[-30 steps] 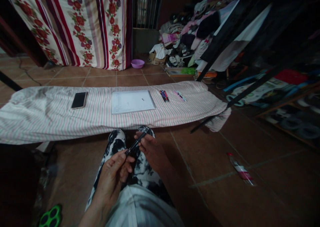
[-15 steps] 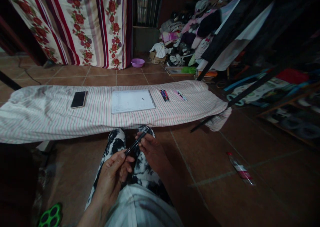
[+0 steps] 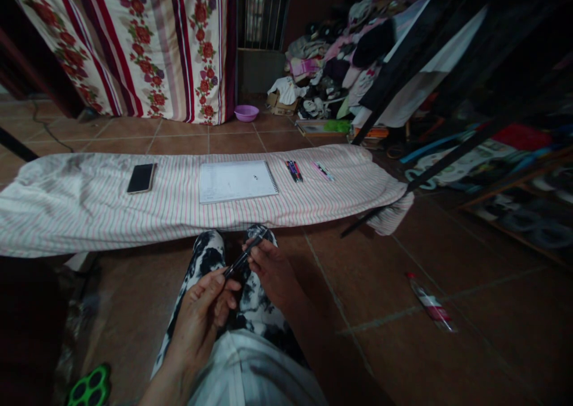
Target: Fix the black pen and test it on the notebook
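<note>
A dark pen (image 3: 238,263) slants between my two hands, above my knees. My left hand (image 3: 203,307) pinches its lower end between thumb and fingers. Further up, the fingertips of my right hand (image 3: 271,271) close on the same pen. Beyond the knees, a spiral notebook (image 3: 233,182) lies open on the cloth-covered surface, with a small dark object (image 3: 255,178) on its page. To its right rest several pens (image 3: 294,171) side by side, then a smaller group of pink and pale pens (image 3: 323,171). A phone (image 3: 141,178) lies left of the notebook.
A striped cloth (image 3: 179,215) covers the long low surface. On the tiled floor at right lies a plastic bottle (image 3: 432,304); a green object (image 3: 92,388) is at lower left. Behind stand a purple basin (image 3: 246,113) and a clothes heap (image 3: 340,60). Dark metal bars (image 3: 385,89) slant at right.
Almost nothing differs. Both hands keep the pen in nearly the same place, and the things on the cloth have not moved.
</note>
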Motion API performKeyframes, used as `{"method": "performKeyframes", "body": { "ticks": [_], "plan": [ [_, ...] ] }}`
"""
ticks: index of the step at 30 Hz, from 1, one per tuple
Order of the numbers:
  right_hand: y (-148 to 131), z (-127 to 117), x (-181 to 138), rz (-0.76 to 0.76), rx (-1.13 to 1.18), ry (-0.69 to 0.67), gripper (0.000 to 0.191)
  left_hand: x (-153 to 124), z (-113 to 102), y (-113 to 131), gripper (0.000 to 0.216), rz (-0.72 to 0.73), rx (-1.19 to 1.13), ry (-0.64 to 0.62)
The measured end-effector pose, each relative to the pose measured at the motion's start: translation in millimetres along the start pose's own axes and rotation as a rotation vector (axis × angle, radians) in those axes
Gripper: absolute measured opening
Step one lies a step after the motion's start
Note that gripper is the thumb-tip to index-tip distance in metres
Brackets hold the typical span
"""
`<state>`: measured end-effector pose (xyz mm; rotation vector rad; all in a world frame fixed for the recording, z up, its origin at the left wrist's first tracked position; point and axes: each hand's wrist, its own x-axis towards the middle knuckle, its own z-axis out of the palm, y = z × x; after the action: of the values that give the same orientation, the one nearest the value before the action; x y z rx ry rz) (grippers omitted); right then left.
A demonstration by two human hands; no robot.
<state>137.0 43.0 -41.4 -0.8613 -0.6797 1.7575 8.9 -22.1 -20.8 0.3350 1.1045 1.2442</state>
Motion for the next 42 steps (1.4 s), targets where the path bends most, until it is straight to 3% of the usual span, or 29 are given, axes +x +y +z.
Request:
{"method": "performKeyframes", "body": {
  "ticks": [9,17,24,31,37,42],
  "plan": [
    [-0.6,-0.1,-1.3,0.011,0.001,-0.001,0.029,-1.1,2.6,2.5,0.037,-0.014,-0.001,0.029],
    [1.0,-1.7,2.3,-0.039,-0.051,-0.01,0.02,-1.9,0.5,0.7,0.034,-0.007,0.014,0.004],
    [-2.8,0.1,-2.1,0.012,-0.006,-0.024,0.029,-1.3,2.2,2.6,0.033,-0.014,-0.002,0.028],
    [-3.0,2.3,0.7,-0.029,-0.037,-0.018,0.018,0.3,1.3,1.1,0.032,0.0,0.011,-0.008],
    [-3.7,2.3,-2.3,0.011,0.004,-0.029,0.029,-1.3,2.0,3.6,0.032,-0.02,-0.006,0.012],
    [-4.9,2.0,-0.2,-0.001,-0.053,-0.018,0.021,0.6,-0.1,1.2,0.031,-0.019,0.006,0.003]
  ]
}}
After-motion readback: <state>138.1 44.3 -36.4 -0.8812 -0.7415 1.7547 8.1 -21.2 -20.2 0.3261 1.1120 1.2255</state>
